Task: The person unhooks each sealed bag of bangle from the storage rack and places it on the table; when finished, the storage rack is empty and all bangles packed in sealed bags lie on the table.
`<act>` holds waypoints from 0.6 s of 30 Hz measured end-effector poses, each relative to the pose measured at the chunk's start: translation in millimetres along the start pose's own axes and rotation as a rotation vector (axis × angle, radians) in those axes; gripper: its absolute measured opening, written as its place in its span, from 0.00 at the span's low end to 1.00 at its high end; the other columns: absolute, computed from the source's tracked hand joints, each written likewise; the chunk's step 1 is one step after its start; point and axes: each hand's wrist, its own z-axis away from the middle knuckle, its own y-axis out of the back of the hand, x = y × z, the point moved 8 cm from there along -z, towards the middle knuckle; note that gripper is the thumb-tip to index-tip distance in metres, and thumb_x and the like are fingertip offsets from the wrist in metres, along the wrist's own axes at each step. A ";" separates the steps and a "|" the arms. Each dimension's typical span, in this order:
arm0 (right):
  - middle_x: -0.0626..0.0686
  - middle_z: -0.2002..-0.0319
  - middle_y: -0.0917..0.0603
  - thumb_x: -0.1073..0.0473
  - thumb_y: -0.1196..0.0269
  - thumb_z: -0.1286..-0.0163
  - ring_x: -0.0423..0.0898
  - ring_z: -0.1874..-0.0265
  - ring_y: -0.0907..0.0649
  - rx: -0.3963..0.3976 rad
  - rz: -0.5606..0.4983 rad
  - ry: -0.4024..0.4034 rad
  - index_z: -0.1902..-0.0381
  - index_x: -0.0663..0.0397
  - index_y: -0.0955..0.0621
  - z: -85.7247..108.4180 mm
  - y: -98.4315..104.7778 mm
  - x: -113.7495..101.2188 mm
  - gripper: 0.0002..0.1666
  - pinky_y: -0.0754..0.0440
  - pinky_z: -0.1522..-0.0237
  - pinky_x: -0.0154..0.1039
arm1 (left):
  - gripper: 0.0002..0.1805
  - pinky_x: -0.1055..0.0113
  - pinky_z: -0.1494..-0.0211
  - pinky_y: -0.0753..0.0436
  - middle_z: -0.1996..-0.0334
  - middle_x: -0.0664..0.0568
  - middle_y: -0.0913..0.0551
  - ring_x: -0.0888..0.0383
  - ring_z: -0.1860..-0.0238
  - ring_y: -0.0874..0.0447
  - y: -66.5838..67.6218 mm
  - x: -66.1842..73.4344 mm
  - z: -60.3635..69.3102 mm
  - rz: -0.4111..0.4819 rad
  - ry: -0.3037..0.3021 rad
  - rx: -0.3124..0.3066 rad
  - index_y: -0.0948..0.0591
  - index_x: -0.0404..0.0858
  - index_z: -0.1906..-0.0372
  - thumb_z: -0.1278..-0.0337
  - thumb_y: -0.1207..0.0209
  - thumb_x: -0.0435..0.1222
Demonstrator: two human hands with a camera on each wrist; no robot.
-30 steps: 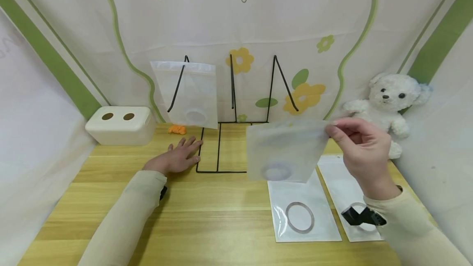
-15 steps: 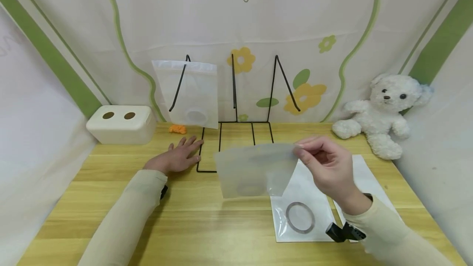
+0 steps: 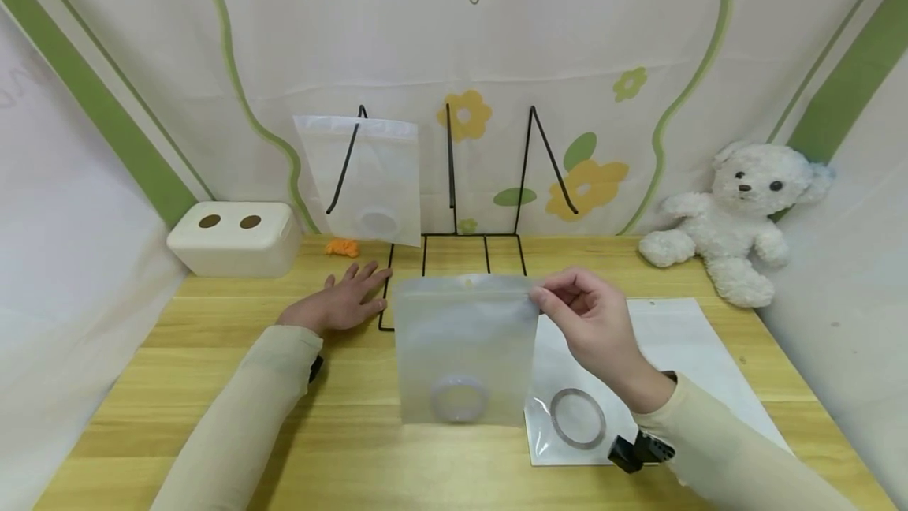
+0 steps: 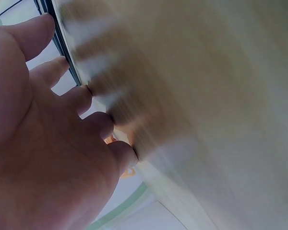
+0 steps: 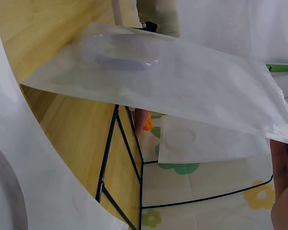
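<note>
My right hand [image 3: 592,330] pinches the top right corner of a translucent zip bag [image 3: 464,345], which hangs upright over the table with a ring-shaped item [image 3: 459,399] low inside it. In the right wrist view the same bag [image 5: 182,81] stretches away from the fingertips. My left hand [image 3: 336,302] rests on the table with spread fingers, their tips at the left side of a black wire rack [image 3: 423,259]. On the rack's left hook hangs another zip bag [image 3: 383,180], a ring showing through it. The middle and right hooks carry nothing.
White bags [image 3: 663,330] lie on the table at right, the front one with a ring [image 3: 578,418] inside. A white box [image 3: 234,243] and a small orange item [image 3: 343,248] stand at left. A white teddy bear [image 3: 738,219] sits back right, before a patterned cloth.
My right hand has carried the zip bag left and toward me, from above the right-hand bags to in front of the rack. The bag has turned face-on. The left hand has stayed put.
</note>
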 end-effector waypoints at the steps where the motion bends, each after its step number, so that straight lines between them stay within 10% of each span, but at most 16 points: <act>1: 0.41 0.66 0.11 0.76 0.32 0.29 0.37 0.70 0.13 0.003 0.007 -0.025 0.59 0.69 0.15 -2.1 -1.0 4.3 0.04 0.13 0.66 0.30 | 0.41 0.15 0.24 0.67 0.11 0.36 0.59 0.24 0.14 0.68 -1.5 -3.8 -2.2 -0.005 -0.003 0.002 0.47 0.51 0.10 0.16 0.53 0.61; 7: 0.41 0.66 0.11 0.69 0.31 0.25 0.37 0.69 0.12 -0.021 0.023 -0.199 0.56 0.69 0.15 -12.3 -8.9 35.3 0.06 0.11 0.62 0.32 | 0.40 0.16 0.22 0.65 0.10 0.39 0.57 0.26 0.12 0.66 -6.1 -15.9 -9.9 -0.037 0.014 0.021 0.47 0.54 0.10 0.16 0.53 0.60; 18: 0.57 0.59 0.11 0.70 0.35 0.23 0.34 0.64 0.11 -0.117 -0.035 -0.427 0.43 0.75 0.19 -13.3 -30.9 93.1 0.14 0.08 0.57 0.35 | 0.39 0.16 0.22 0.67 0.11 0.34 0.58 0.24 0.14 0.68 2.1 8.3 4.1 -0.038 0.035 0.004 0.47 0.47 0.10 0.14 0.52 0.54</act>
